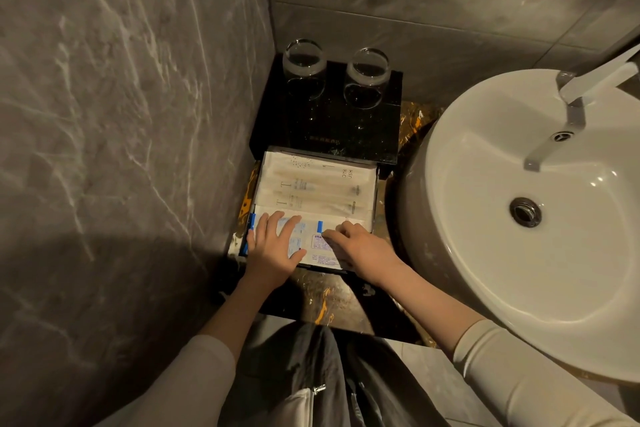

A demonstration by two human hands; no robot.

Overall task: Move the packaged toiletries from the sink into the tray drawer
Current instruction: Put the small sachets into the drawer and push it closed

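Note:
The tray drawer (374, 194) is pulled out from under a black tray at the counter's left corner. Long white packaged toiletries (315, 184) lie side by side in its back half. Flat white packets with blue print (320, 241) lie along its front. My left hand (273, 246) rests flat, fingers spread, on the left packet. My right hand (353, 246) presses on the right packet with bent fingers. The white sink (540, 218) at the right holds no packets that I can see.
Two clear glasses (304, 68) (367, 78) stand on the black tray (329, 125) behind the drawer. A chrome faucet (571, 107) reaches over the basin. A grey marble wall (121, 114) closes in the left side. The dark marbled counter (329, 298) runs in front.

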